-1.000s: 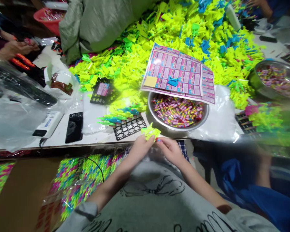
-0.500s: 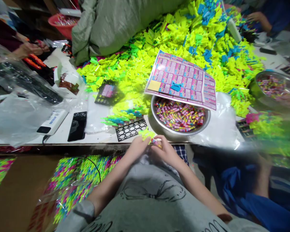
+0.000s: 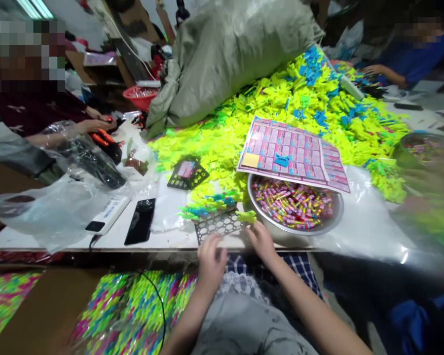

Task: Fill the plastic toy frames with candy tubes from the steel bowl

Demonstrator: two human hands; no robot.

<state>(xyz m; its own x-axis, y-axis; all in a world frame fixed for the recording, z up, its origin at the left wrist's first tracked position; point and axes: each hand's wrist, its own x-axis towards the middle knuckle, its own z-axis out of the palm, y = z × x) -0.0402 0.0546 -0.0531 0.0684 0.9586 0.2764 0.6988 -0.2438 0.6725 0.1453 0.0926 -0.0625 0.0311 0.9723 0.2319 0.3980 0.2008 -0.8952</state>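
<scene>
My right hand point(image 3: 262, 242) pinches a small yellow-green plastic piece point(image 3: 247, 216) over the right end of a black rack with holes point(image 3: 216, 229). My left hand point(image 3: 211, 261) is at the rack's front edge, thumb apart from the fingers, with nothing visible in it. Along the rack's back stand several green and blue plastic pieces point(image 3: 207, 207). A steel bowl point(image 3: 342, 209) right of the rack is full of small pink and yellow wrapped tubes point(image 3: 296, 204). A printed pink sheet point(image 3: 299, 148) partly covers the bowl.
Behind lies a big heap of yellow-green pieces point(image 3: 214, 143), with a grey sack point(image 3: 237, 54) on it. To the left are a phone point(image 3: 139, 222), a white power bank point(image 3: 109, 214) and plastic bags point(image 3: 52, 207). Co-workers sit left and right; a blurred hand with pieces is at right.
The view has tilted up and shifted left. My hands, together before me around the yellow-green piece, have parted; the right has brought it over the rack.
</scene>
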